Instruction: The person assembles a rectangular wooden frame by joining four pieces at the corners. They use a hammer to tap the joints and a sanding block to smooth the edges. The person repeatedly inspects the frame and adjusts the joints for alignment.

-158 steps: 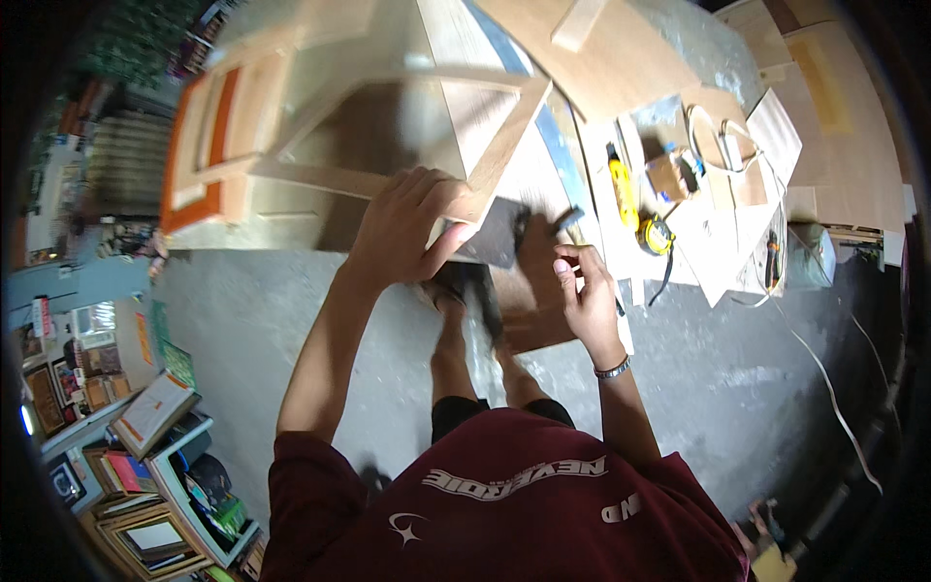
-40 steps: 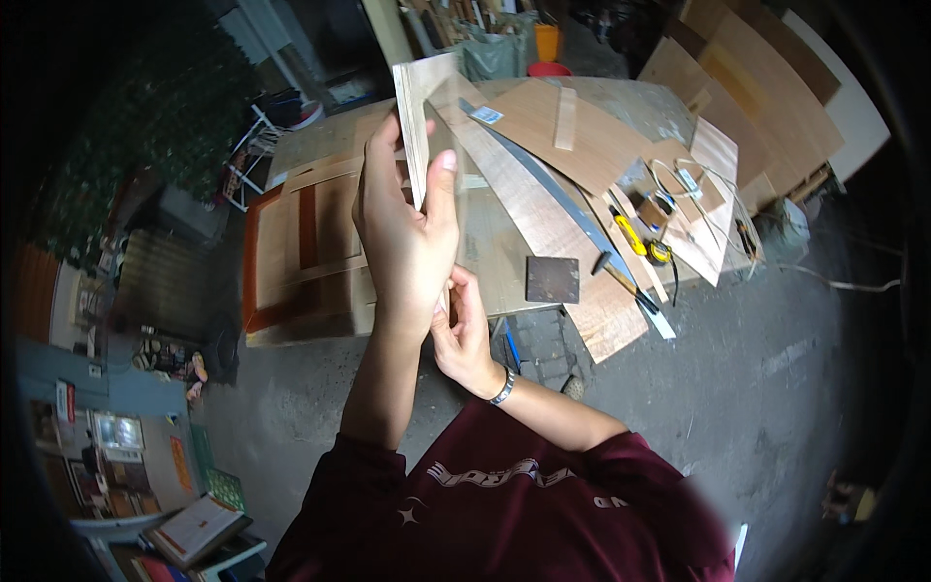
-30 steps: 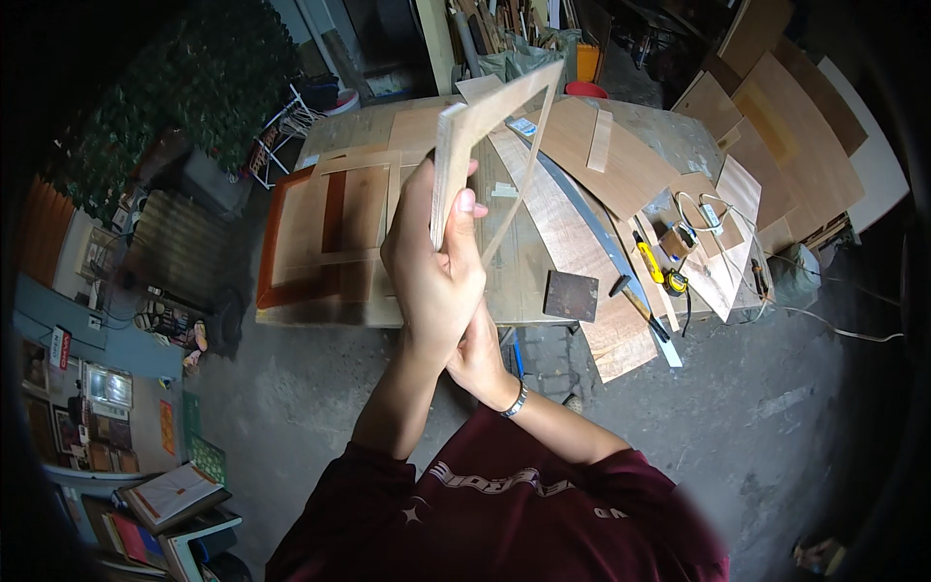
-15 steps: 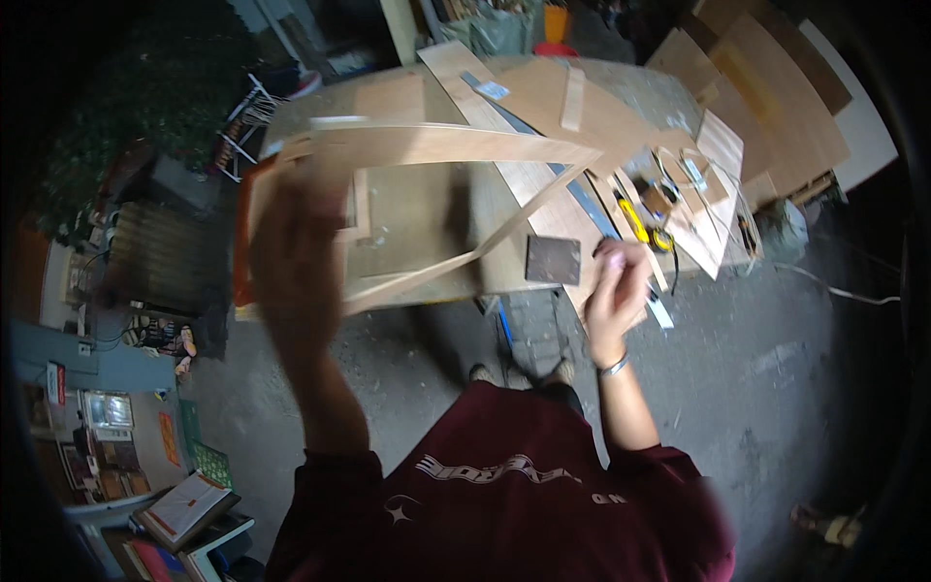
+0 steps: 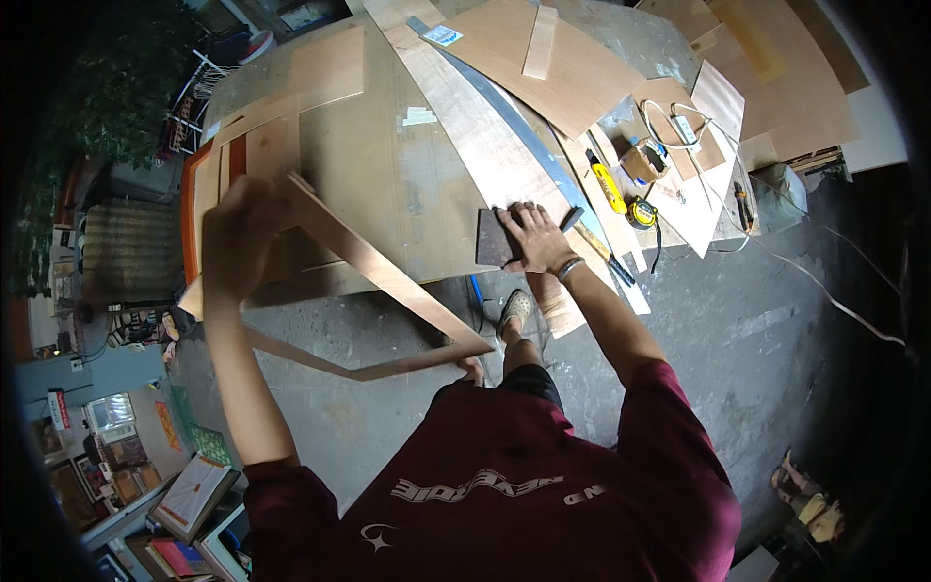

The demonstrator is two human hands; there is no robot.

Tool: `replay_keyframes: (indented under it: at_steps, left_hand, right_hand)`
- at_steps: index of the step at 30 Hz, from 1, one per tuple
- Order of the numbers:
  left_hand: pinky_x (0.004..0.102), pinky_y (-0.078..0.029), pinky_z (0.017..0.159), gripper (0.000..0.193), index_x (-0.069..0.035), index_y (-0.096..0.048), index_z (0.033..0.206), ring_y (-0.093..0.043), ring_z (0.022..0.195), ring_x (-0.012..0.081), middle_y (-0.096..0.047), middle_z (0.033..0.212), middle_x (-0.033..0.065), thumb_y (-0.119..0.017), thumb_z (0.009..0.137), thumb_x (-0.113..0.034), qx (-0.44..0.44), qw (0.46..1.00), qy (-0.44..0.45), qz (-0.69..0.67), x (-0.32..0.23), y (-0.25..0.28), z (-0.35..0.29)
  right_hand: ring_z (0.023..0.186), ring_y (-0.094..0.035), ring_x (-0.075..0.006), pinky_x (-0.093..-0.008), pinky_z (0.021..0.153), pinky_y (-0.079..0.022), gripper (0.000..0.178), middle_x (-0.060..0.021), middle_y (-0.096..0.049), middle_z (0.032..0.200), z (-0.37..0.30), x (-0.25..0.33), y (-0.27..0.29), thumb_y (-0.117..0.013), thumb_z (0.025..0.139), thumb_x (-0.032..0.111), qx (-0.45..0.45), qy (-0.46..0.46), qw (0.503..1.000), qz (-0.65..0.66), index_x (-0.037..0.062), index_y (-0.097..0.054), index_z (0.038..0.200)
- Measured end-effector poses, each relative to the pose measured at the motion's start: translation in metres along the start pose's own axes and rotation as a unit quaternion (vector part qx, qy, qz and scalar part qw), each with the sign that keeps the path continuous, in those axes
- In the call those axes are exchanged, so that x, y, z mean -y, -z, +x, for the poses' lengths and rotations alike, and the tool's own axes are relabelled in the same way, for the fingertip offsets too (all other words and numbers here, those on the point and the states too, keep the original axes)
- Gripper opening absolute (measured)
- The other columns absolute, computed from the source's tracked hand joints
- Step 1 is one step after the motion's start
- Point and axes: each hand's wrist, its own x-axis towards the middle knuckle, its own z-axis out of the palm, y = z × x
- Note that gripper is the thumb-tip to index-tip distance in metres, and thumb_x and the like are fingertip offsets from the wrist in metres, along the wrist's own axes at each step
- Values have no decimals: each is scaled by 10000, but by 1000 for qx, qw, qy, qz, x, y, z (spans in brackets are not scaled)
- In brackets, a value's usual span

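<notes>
My left hand (image 5: 242, 218), blurred, is closed on a thin wooden frame (image 5: 388, 274), holding it tilted at the table's near left edge. One corner of the frame hangs beyond the edge, over the floor. My right hand (image 5: 535, 236) lies palm down with fingers spread, its fingertips and thumb against the right side of a flat dark square block (image 5: 493, 239). Beneath them runs a long pale wood plank (image 5: 464, 126). Just right of that hand is a dark-handled tool (image 5: 572, 219).
The worktable (image 5: 373, 145) bears a long metal ruler (image 5: 499, 116), brown boards (image 5: 572, 82), a yellow cutter (image 5: 606, 184), a tape measure (image 5: 641, 212) and a white cable (image 5: 669, 136). An orange-brown frame (image 5: 191, 213) sits at the left edge. Large panels (image 5: 776, 87) lean at back right.
The wooden frame has swung down toward me, its corner now past the table's near edge. My right hand has moved left and down onto the dark block, its fingers spreading.
</notes>
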Motion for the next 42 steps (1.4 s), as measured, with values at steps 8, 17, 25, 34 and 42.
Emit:
replay_keyframes:
  at_steps: [8,17,25,34,42]
  left_hand:
    - [226,-400,575,207,-87,-646,898,-490,634,34,-552,695,-48,-635,990,-272,156,974,120,-114,61,-125,50]
    - [267,-379,546,277,-68,-603,822,-451,586,47,-490,625,-45,-627,992,-285,284,950,119,-58,96,-259,111]
    - [271,-393,572,266,-35,-629,858,-449,602,52,-473,605,19,-689,956,-274,284,952,97,-59,133,-360,92]
    - [410,-482,875,170,-107,-725,1019,-608,1064,284,-658,1128,70,-678,885,-199,56,986,-109,110,127,-398,49]
    - [493,-398,1072,339,-57,-696,1141,-547,1232,310,-618,1337,92,-643,912,-301,47,983,-119,129,123,-416,26]
  right_hand:
    - [1099,-520,-368,-474,971,-399,1180,-264,-535,1182,21,-6,23,-841,613,605,38,36,998,24,-53,-361,1467]
    - [1130,-513,-375,-488,946,-406,697,-224,-552,1157,130,-109,9,-774,787,480,-201,-50,976,71,18,-525,1247]
    - [1101,-565,-352,-473,948,-448,514,-184,-573,1169,-19,-165,-31,-608,950,304,-129,-412,900,-64,86,-501,1403]
    - [903,-647,-409,-514,795,-500,330,-244,-636,1007,-33,-173,-3,-501,1011,149,-199,-356,909,87,-24,-503,1292]
    - [670,-656,-400,-414,563,-493,233,-224,-655,825,-1,-44,19,-558,1032,177,-157,-348,807,450,7,-505,1181]
